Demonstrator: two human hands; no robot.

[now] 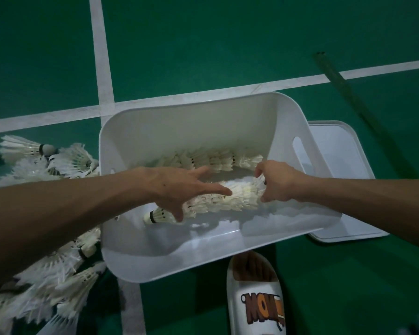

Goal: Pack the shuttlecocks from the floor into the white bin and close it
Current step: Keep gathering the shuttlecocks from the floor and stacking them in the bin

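Observation:
The white bin [186,122] stands open on the green court floor. Inside it, a stacked row of white shuttlecocks [237,197] lies near the front, and a second row [213,160] curves along the back wall. My left hand [179,187] rests on the left part of the near row with its fingers spread. My right hand [276,182] grips that row's right end. The bin's white lid [344,170] lies flat on the floor just right of the bin. A heap of loose shuttlecocks [58,281] covers the floor left of the bin.
White court lines [102,59] cross behind the bin. A dark long rod [344,90] lies on the floor at the right rear. A foot in a white slipper [254,293] stands in front of the bin.

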